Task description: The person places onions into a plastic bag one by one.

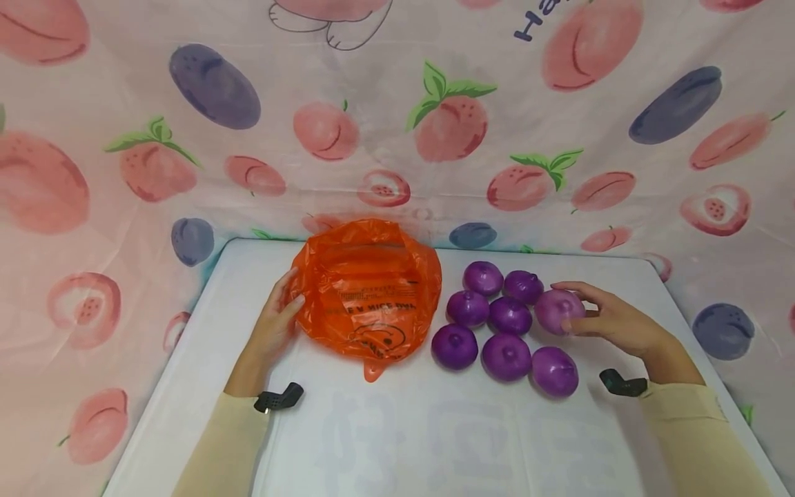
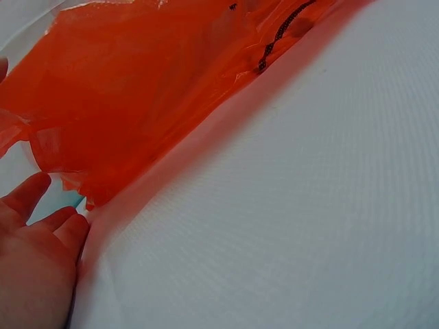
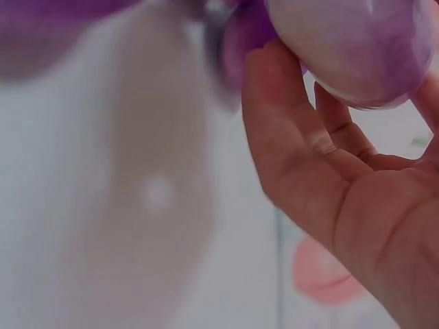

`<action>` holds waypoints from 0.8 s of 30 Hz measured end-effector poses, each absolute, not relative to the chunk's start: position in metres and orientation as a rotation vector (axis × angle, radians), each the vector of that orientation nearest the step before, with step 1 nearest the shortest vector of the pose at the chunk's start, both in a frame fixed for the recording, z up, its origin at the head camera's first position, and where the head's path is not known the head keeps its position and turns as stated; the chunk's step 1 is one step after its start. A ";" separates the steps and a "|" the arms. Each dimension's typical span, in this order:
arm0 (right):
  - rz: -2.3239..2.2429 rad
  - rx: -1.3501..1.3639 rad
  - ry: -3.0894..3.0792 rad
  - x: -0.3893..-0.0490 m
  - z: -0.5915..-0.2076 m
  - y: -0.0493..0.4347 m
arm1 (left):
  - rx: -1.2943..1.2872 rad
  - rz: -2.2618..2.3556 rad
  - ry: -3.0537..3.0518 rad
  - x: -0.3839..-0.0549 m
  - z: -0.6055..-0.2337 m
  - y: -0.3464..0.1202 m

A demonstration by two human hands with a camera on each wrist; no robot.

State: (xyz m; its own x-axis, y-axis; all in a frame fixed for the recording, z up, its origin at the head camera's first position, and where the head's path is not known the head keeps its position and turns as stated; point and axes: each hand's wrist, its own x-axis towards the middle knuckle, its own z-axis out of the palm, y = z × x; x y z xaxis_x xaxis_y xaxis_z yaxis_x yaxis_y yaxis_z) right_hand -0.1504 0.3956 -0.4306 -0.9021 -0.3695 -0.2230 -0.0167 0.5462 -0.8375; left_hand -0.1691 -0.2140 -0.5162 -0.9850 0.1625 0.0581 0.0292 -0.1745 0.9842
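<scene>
An orange plastic bag with black print lies spread on the table. At its left edge is my left hand, thumb and fingers apart along the bag's side. In the left wrist view the fingers of the left hand are nearly straight, with the bag beyond them. My right hand grips a pale purple onion between thumb and fingers, at the right end of a group of darker purple onions. The right wrist view shows its fingers curled round the glossy onion.
The onions stand close together on the white table, just right of the bag. Behind the table hangs a pink cloth printed with peaches and plums. A small black device sits on each wrist.
</scene>
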 end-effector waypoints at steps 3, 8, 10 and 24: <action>-1.312 -0.364 2.413 -0.155 -0.420 0.384 | 0.234 2.324 1.975 -0.170 -0.516 -0.214; -1.327 -0.406 2.401 -0.165 -0.406 0.359 | 0.233 2.330 1.971 -0.170 -0.514 -0.214; -1.340 -0.411 2.393 -0.168 -0.401 0.349 | 0.232 2.342 1.950 -0.170 -0.514 -0.214; -1.543 -0.420 2.152 -0.182 -0.386 0.289 | 0.238 2.362 1.921 -0.169 -0.517 -0.213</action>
